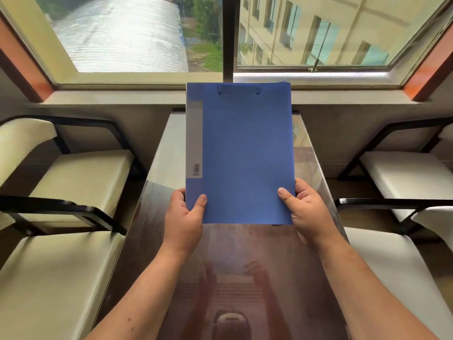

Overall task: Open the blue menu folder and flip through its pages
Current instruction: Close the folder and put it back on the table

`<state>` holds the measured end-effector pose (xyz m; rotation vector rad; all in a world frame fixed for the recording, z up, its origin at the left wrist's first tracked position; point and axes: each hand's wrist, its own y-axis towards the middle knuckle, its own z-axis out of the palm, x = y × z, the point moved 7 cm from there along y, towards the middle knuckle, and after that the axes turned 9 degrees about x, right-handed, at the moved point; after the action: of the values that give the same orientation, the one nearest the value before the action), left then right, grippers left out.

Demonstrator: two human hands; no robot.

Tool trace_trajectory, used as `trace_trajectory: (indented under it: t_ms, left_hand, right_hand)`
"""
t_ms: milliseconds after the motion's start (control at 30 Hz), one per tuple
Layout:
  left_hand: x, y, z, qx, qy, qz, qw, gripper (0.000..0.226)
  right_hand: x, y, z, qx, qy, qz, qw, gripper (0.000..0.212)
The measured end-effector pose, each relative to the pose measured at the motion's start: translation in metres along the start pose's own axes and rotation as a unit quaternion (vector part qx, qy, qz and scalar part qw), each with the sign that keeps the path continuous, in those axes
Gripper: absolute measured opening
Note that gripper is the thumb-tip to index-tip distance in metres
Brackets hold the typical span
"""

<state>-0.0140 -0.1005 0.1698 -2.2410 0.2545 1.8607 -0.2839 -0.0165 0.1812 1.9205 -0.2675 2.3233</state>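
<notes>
The blue menu folder [245, 153] is closed and held upright in front of me, above the table. Its spine runs down the left side with a grey label strip and a barcode. My left hand [183, 218] grips the lower left corner, thumb on the cover. The lower right corner is pinched by my right hand [306, 212], its thumb also on the cover. The pages inside are hidden.
A narrow glossy table [235, 278] with a glass top stretches from me to the window sill [117, 96]. Cream-cushioned chairs with black frames stand at the left [61, 192] and at the right [402, 182].
</notes>
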Motion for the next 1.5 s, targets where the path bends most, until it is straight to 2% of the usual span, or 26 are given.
trace_trajectory:
  t_ms: [133, 267, 367, 500, 633, 767, 867, 967, 1000, 1067, 1100, 1167, 1233, 1333, 1500]
  left_hand:
    - [0.038, -0.024, -0.005, 0.04, 0.063, -0.072, 0.995, 0.016]
    - [0.103, -0.076, -0.001, 0.117, 0.179, -0.172, 0.961, 0.017]
    - [0.155, -0.127, 0.009, 0.155, 0.203, -0.249, 0.934, 0.02]
    - [0.211, -0.192, 0.018, 0.193, 0.224, -0.327, 0.898, 0.024]
    - [0.242, -0.237, 0.021, 0.218, 0.273, -0.362, 0.864, 0.027]
    - [0.251, -0.251, 0.023, 0.238, 0.333, -0.363, 0.837, 0.031]
    - [0.248, -0.251, 0.028, 0.241, 0.382, -0.342, 0.824, 0.037]
    - [0.232, -0.245, 0.032, 0.214, 0.462, -0.252, 0.823, 0.067]
    - [0.225, -0.242, 0.037, 0.219, 0.513, -0.194, 0.807, 0.084]
    - [0.213, -0.239, 0.054, 0.271, 0.608, -0.078, 0.742, 0.106]
    - [0.211, -0.239, 0.064, 0.311, 0.633, -0.034, 0.708, 0.109]
    - [0.21, -0.238, 0.081, 0.377, 0.656, 0.004, 0.654, 0.107]
    - [0.21, -0.236, 0.091, 0.398, 0.66, 0.006, 0.637, 0.107]
    - [0.212, -0.239, 0.113, 0.428, 0.655, 0.028, 0.622, 0.1]
    - [0.206, -0.236, 0.163, 0.443, 0.653, 0.062, 0.61, 0.105]
  right_hand:
    - [-0.033, -0.034, -0.019, -0.012, -0.052, 0.061, 0.997, 0.026]
    - [-0.096, -0.094, -0.037, -0.004, -0.126, 0.167, 0.978, 0.024]
    - [-0.147, -0.145, -0.047, -0.002, -0.206, 0.244, 0.948, 0.022]
    - [-0.205, -0.207, -0.056, 0.004, -0.324, 0.333, 0.885, 0.006]
    - [-0.242, -0.247, -0.054, 0.03, -0.379, 0.369, 0.848, 0.015]
    - [-0.266, -0.265, -0.049, 0.04, -0.396, 0.389, 0.831, 0.022]
    - [-0.273, -0.27, -0.047, 0.034, -0.413, 0.395, 0.82, 0.026]
    - [-0.269, -0.271, -0.045, 0.031, -0.461, 0.397, 0.793, 0.033]
    - [-0.263, -0.27, -0.045, 0.024, -0.488, 0.395, 0.778, 0.038]
    - [-0.248, -0.27, -0.041, -0.004, -0.551, 0.368, 0.749, 0.047]
    - [-0.242, -0.27, -0.033, -0.002, -0.597, 0.33, 0.731, 0.049]
    - [-0.24, -0.272, 0.003, 0.049, -0.678, 0.244, 0.692, 0.053]
    - [-0.254, -0.277, 0.043, 0.112, -0.683, 0.188, 0.697, 0.062]
    - [-0.281, -0.281, 0.063, 0.167, -0.628, 0.252, 0.717, 0.062]
    - [-0.276, -0.29, 0.017, 0.136, -0.634, 0.298, 0.701, 0.073]
